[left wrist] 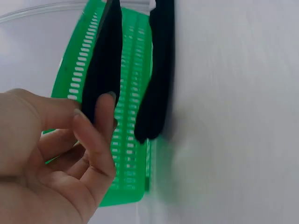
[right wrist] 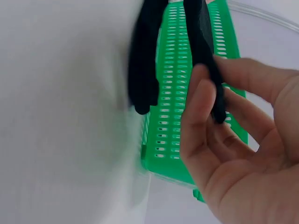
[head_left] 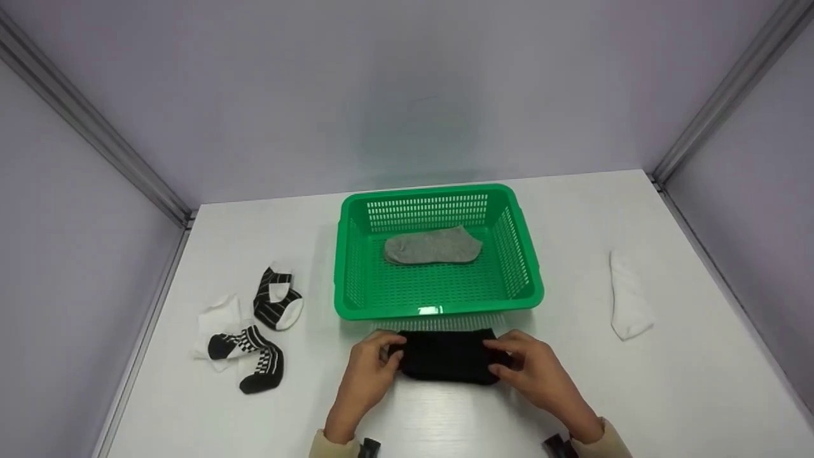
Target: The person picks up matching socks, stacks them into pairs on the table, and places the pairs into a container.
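A black sock (head_left: 448, 356) lies on the white table just in front of the green basket (head_left: 439, 311). My left hand (head_left: 372, 362) pinches its left end and my right hand (head_left: 521, 359) pinches its right end. In the left wrist view the thumb and a finger of the left hand (left wrist: 96, 114) pinch one black layer (left wrist: 103, 65), lifted off the other black layer (left wrist: 159, 79). The right wrist view shows the right hand (right wrist: 212, 100) pinching the upper layer (right wrist: 203, 46) in the same way. A grey sock (head_left: 432, 246) lies inside the basket.
Two black-and-white patterned socks (head_left: 276, 299) (head_left: 254, 356) and a white sock (head_left: 219, 321) lie at the left of the table. Another white sock (head_left: 628, 296) lies at the right. Plain walls close in the table on three sides.
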{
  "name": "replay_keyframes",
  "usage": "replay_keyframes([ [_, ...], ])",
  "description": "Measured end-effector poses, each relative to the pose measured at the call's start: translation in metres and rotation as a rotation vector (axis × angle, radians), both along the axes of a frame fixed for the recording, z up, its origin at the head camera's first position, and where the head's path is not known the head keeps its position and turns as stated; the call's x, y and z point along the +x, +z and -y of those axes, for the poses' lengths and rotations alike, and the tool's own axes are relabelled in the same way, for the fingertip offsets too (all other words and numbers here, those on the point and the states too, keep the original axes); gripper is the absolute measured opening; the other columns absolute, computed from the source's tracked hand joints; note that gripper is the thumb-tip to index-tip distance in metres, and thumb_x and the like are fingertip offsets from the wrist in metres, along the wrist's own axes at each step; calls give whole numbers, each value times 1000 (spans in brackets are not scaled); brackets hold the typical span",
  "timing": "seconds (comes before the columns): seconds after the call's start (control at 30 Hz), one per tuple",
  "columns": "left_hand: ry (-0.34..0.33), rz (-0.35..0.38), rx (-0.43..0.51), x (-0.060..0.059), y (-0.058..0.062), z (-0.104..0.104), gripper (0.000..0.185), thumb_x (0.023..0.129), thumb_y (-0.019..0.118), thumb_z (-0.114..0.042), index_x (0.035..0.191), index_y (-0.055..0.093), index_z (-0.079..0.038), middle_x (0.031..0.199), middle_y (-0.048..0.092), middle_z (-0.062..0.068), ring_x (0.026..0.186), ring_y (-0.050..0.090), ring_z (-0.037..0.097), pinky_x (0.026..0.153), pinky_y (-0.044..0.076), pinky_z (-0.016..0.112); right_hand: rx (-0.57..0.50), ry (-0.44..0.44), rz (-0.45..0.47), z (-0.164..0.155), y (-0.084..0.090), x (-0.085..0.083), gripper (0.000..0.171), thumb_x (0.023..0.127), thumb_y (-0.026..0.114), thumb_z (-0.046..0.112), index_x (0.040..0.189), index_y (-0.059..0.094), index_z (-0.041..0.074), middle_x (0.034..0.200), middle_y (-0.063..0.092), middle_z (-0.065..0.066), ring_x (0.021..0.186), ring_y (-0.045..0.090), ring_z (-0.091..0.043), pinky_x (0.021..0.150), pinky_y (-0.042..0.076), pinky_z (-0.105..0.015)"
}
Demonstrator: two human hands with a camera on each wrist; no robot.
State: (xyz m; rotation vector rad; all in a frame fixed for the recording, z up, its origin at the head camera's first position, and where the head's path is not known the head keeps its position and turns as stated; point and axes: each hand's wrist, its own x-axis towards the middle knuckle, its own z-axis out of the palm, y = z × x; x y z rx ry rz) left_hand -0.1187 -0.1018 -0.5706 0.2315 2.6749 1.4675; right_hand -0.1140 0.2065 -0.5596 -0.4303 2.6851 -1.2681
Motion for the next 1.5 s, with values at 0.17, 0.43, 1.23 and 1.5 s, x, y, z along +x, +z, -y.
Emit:
replay_keyframes([
  [0.17,-23,-10,-90,-3,3,1,17,93,74,-2,110,77,-6,107,73,4,80,57,5,69,51,21,77,33,51,2,3,-3,43,86,83,7,128,74,6,113,69,0,92,57,-14,80,51,-25],
  [0.43,-64,-50,-250,-5,1,-7,20,91,77,-4,111,76,-7,108,70,4,83,57,8,72,48,25,144,45,94,5,0,-5,46,85,78,-4,130,71,3,124,66,-6,115,65,-24,95,57,-44],
  [1.23,-23,-30,-208,-7,-3,-3,17,92,69,7,106,75,-2,97,71,8,89,63,15,75,53,29,224,53,75,5,-6,-9,39,96,71,3,134,68,5,109,66,-6,94,61,-14,82,55,-34],
  [1.5,5,29,-242,-5,-6,-3,53,92,75,-3,141,54,-2,108,65,13,82,59,13,69,49,29,241,-32,102,13,-11,-8,35,99,69,8,134,67,10,119,72,-10,108,68,-22,91,58,-44],
])
